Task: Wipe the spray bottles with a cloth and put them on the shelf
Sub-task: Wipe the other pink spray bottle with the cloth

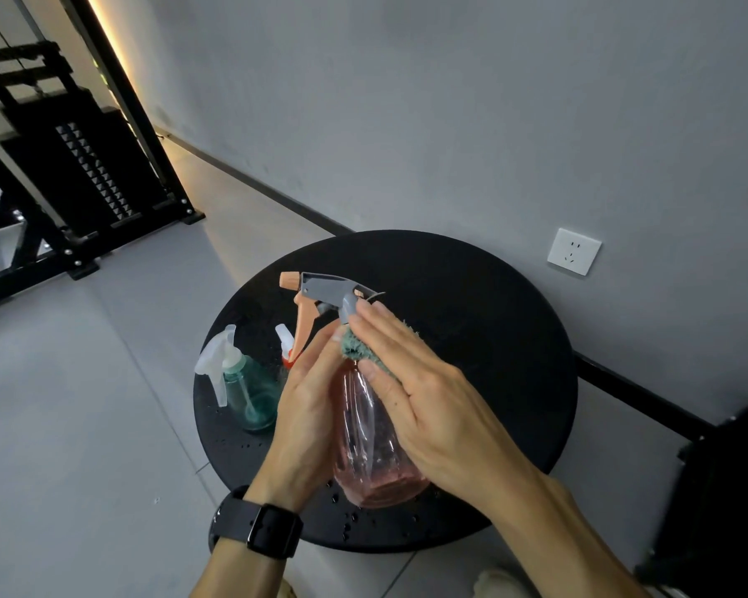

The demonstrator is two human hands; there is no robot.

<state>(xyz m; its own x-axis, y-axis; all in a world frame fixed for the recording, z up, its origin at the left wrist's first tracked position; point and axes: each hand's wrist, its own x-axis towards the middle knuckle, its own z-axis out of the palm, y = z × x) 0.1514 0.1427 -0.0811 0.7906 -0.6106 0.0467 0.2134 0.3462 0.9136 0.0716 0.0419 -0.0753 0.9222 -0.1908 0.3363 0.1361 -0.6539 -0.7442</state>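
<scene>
- Both hands hold the pink spray bottle [374,442] between them above the round black table [493,338]: the left hand [307,407] wraps the bottle's left side with curled fingers, thumb up by the neck.
- Straight, close-set fingers of the right hand [424,394] press a teal cloth [357,345] flat against the bottle's neck and shoulder; the thumb lies along the bottle's right side, pinning the cloth there.
- Only a fuzzy, bunched edge of the cloth shows, peeping out between the two hands and beyond the right fingertips.
- Just above the fingertips sits the bottle's grey trigger head, with a peach nozzle and a peach lever pointing away to the left.
- Below the palms, the bottle body is clear pink plastic, rounded and smooth; whether its base touches the tabletop I cannot tell.
- Left of the left hand, standing on the table, is a teal spray bottle [247,390], translucent with a frosted white trigger head.
- Between that bottle and the left hand's fingers a third sprayer [287,345] peeps out, showing a white nozzle and red collar; the rest is hidden.
- Water droplets speckle the matt tabletop near the wrists.
- A black watch [268,533] bands the left wrist.
- Beyond the right hand, a white wall socket [574,251] sits on the grey wall.
</scene>
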